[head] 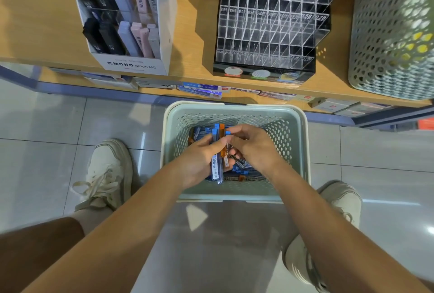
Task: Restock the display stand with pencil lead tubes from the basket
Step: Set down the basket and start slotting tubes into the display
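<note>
A pale green perforated basket (297, 151) stands on the floor between my feet, with several blue- and orange-capped pencil lead tubes (244, 171) lying in it. My left hand (199, 158) grips a bundle of lead tubes (217, 151) upright inside the basket. My right hand (252, 147) is beside it, fingertips pinching the top of a tube in that bundle. The clear acrylic display stand (270, 22) sits on the wooden shelf above, and its labelled slots look empty.
A white MONO graph box (131, 62) of mechanical pencils stands left of the stand on the wooden shelf (195, 34). A second perforated basket (389, 34) sits at the right. Boxed stock (202, 89) lies on a lower shelf. My shoes (108, 173) flank the floor basket.
</note>
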